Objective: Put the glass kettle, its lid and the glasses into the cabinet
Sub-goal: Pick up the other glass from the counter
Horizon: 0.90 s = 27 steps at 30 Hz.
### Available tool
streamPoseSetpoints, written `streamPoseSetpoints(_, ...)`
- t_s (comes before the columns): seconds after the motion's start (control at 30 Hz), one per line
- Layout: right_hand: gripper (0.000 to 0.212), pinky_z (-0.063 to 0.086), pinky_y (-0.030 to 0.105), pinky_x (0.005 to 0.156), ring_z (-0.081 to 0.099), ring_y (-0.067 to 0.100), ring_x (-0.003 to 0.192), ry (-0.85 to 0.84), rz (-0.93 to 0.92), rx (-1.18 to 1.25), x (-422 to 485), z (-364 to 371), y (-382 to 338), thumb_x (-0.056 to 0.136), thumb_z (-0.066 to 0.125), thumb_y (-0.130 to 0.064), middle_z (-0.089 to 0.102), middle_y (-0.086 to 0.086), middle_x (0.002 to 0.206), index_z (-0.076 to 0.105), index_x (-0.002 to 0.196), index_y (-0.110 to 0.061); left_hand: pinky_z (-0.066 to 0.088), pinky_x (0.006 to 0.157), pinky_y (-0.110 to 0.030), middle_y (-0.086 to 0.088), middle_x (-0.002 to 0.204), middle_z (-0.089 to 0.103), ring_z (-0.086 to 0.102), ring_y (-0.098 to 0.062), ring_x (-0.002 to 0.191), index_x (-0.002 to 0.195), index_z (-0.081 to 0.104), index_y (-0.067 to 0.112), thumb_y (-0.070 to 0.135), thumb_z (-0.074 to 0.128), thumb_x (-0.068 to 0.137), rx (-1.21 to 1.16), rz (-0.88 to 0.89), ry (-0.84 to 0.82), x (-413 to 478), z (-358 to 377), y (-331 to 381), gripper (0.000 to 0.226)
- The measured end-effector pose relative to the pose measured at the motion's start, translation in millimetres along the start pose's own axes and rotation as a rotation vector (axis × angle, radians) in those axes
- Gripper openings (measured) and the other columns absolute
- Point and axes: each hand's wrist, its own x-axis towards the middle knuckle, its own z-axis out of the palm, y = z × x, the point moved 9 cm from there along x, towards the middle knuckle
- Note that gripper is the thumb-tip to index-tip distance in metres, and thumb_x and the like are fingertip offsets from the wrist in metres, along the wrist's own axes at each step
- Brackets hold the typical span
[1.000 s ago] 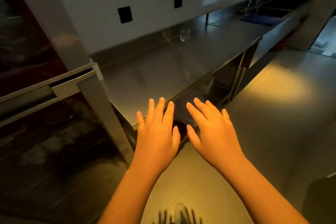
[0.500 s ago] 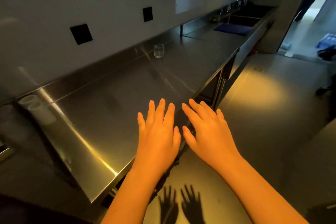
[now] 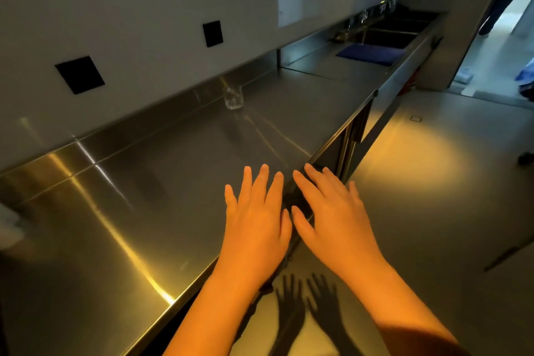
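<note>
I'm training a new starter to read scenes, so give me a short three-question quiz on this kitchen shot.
1. True or false: the left hand grips the glass.
2. On the counter, the glass stands: A) at the front edge, B) near the back wall, C) between the hands.
3. What does the right hand hold?
Key: 1 false; 2 B; 3 nothing, its fingers are straight.

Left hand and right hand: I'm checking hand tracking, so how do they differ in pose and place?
Direction: the left hand points straight ahead, the right hand angles leftward. Place: the left hand reaches over the steel counter, the right hand sits mostly past its front edge. Both are open, palms down, holding nothing.
</note>
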Motion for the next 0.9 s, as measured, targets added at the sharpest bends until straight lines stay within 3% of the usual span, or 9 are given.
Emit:
streamPoseSetpoints(0.2, 0.055, 0.043, 0.062, 0.084, 0.058, 0.037, 0.112, 0.01, -0.039, -0.018, 46, -1, 88, 0.069, 0.076, -0.026, 0.061, 0.013, 0.122, 0.061, 0.12, -0.011, -0.009, 0.112, -0.042, 0.0, 0.157, -0.002, -0.016, -0.02, 0.143, 0.149, 0.006, 0.024, 0.032, 0.036, 0.098, -0.018, 0.004, 0.031, 73, 21, 61, 0.06)
streamPoseSetpoints(0.4, 0.06, 0.042, 0.062, 0.086, 0.058, 0.036, 0.113, -0.026, -0.062, -0.011, 82, 13, 151, 0.066, 0.081, -0.025, 0.061, 0.012, 0.123, 0.06, 0.121, -0.012, -0.013, 0.11, -0.04, 0.002, 0.157, -0.005, -0.018, -0.017, 0.142, 0.149, 0.003, 0.026, 0.033, 0.035, 0.098, -0.002, -0.035, 0.053, 128, 40, 91, 0.06)
streamPoseSetpoints(0.8, 0.06, 0.045, 0.06, 0.082, 0.06, 0.033, 0.109, -0.113, -0.12, 0.005, 159, 92, 180, 0.064, 0.081, -0.027, 0.063, 0.012, 0.119, 0.062, 0.118, -0.012, -0.016, 0.107, -0.038, 0.003, 0.157, -0.01, -0.02, -0.017, 0.141, 0.148, -0.002, 0.026, 0.036, 0.033, 0.098, -0.007, -0.152, -0.027, 225, 79, 54, 0.062)
streamPoseSetpoints(0.9, 0.05, 0.048, 0.059, 0.078, 0.063, 0.033, 0.104, -0.118, -0.145, -0.016, 195, 124, 179, 0.072, 0.062, -0.034, 0.065, 0.014, 0.115, 0.063, 0.115, -0.01, -0.017, 0.107, -0.036, 0.003, 0.157, -0.01, -0.018, -0.015, 0.141, 0.148, -0.002, 0.027, 0.036, 0.032, 0.098, -0.039, -0.174, -0.018, 261, 87, 28, 0.061)
